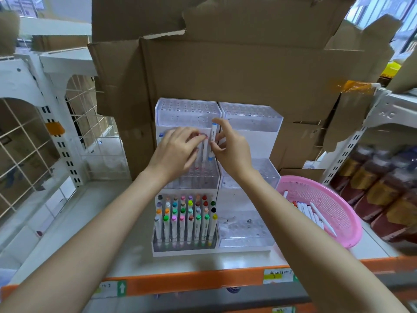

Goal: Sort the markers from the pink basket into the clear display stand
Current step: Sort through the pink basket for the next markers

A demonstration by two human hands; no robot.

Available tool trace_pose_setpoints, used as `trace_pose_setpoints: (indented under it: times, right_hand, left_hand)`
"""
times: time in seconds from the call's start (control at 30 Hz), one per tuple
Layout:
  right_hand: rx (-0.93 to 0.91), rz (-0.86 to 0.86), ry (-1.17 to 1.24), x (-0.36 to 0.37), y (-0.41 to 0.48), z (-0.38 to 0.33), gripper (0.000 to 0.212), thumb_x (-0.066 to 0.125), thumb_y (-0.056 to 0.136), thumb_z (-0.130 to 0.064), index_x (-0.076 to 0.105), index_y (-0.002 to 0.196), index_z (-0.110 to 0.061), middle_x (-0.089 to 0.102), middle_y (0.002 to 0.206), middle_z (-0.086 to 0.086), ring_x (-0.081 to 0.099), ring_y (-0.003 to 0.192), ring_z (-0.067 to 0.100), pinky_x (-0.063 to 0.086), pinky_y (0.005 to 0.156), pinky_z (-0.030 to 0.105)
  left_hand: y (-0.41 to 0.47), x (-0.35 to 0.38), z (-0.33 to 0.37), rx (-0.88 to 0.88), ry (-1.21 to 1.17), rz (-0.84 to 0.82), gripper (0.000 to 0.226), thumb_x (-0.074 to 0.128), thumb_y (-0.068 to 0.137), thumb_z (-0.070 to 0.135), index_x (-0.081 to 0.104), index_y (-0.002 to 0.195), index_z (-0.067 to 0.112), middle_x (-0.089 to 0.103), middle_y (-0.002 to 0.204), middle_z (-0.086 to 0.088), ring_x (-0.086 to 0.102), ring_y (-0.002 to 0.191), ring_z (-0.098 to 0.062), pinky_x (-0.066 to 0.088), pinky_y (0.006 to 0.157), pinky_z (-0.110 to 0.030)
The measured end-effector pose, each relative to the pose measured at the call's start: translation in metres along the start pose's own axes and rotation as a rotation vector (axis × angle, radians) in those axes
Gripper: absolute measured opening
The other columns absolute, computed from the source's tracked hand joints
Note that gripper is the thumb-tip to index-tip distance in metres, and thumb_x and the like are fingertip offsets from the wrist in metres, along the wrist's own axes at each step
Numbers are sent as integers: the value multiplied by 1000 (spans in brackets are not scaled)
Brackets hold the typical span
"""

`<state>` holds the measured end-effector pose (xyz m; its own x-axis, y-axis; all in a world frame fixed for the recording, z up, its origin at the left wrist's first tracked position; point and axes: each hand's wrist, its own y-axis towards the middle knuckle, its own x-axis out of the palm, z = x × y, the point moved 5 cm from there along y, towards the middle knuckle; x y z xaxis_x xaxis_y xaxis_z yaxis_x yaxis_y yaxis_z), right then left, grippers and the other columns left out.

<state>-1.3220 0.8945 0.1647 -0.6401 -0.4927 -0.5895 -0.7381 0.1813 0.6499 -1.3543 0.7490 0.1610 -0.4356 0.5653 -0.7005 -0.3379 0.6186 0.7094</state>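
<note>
The clear display stand (248, 123) rises in three tiers on the shelf. Its bottom left tier is packed with white markers (185, 216) with coloured caps. Over the middle left tier, my right hand (230, 147) pinches an upright white marker with a blue cap (213, 137), its lower end just above the holes. My left hand (178, 147) hovers beside it and grips a marker with a reddish cap (205, 141), mostly hidden by my fingers. The pink basket (338, 199) sits at the right with several white markers (309, 211) lying inside.
Large cardboard boxes (225, 64) stand right behind the stand. White wire racks (33, 143) fill the left side. Packaged goods in brown and yellow (383, 188) sit to the right of the basket. The shelf's orange front edge (191, 281) runs below.
</note>
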Motion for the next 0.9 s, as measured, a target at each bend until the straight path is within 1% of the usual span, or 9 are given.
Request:
trace_pose_setpoints:
  times: [0.1,0.27,0.37,0.47,0.57,0.7,0.8,0.9]
  right_hand:
    - [5,-29,-2,2,-1,0,43,63,88,-10,49,127,-20,63,74,6,61,64,25,54,62,44]
    - [12,-118,-96,5,-3,-1,41,62,88,-12,48,124,-25,63,75,1,60,67,21,53,60,38]
    - [21,-128,-158,5,-4,-2,39,60,89,-15,46,123,-27,64,77,-1,59,68,20,49,58,35]
    - [14,-131,-218,5,-3,-4,35,58,90,-17,45,122,-24,64,76,-1,59,68,22,48,56,35]
    - [16,-131,-211,4,-3,-3,35,61,89,-17,45,120,-21,64,76,0,59,68,22,48,56,35]
    - [26,-168,-192,8,-10,2,36,64,88,-18,46,119,-21,62,77,0,58,69,21,48,58,33]
    - [32,-142,-179,7,-10,3,32,63,90,-21,49,119,-23,63,77,-1,57,70,20,46,58,32]
    - [19,-108,-167,2,-10,2,26,61,91,-22,53,116,-22,63,77,-3,57,70,19,49,59,34]
  left_hand:
    - [0,-4,-1,6,-3,-7,38,60,86,14,60,124,11,59,117,-9,55,109,-26,43,93,-41]
    - [-5,-5,-7,10,1,-15,40,59,86,14,59,126,11,60,117,-9,55,109,-26,44,93,-40]
    - [-7,-6,-7,13,5,-13,40,60,85,13,59,125,10,60,117,-10,55,110,-27,44,94,-41]
    - [-9,-9,-7,7,-4,8,39,61,85,13,60,124,9,61,116,-11,56,109,-27,44,93,-41]
    - [-10,-8,-8,4,-6,7,39,61,85,13,60,124,9,61,116,-11,56,109,-26,44,94,-39]
    - [-11,-8,-10,-3,-32,6,40,64,83,9,61,123,7,61,114,-12,56,108,-27,45,92,-38]
    - [-11,-8,-9,-1,-30,-3,40,64,83,8,61,122,7,60,114,-11,56,108,-26,46,92,-38]
    - [-11,-7,-9,-7,-23,-16,40,64,83,9,61,122,7,60,115,-11,55,108,-26,45,92,-38]
